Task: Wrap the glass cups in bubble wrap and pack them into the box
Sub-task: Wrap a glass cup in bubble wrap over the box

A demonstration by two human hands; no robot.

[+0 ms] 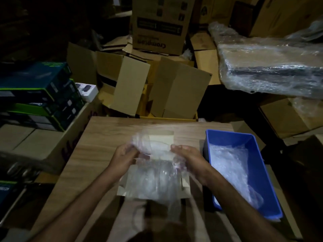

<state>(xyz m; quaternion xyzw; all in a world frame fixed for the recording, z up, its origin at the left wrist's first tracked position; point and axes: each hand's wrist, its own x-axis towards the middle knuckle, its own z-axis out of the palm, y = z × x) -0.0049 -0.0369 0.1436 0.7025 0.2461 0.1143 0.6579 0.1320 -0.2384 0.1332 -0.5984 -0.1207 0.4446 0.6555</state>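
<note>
At the centre of the wooden surface (97,135), both hands work a bubble wrap sheet (157,173) over a small open cardboard box (185,180). The left hand (122,158), at nine o'clock of the bundle, has its fingers curled into a bunched end of the wrap. The right hand (187,158), at three o'clock, pinches the opposite edge between thumb and fingers. A glass cup seems to lie inside the clear folds, but blur and glare make its outline unsure. At three o'clock of the box sits a blue plastic bin (251,140) holding more wrap. To do this step well, I judge the sheet should be drawn taut, loose ends tucked under, and the bundle kept low over the box so nothing slips.
</note>
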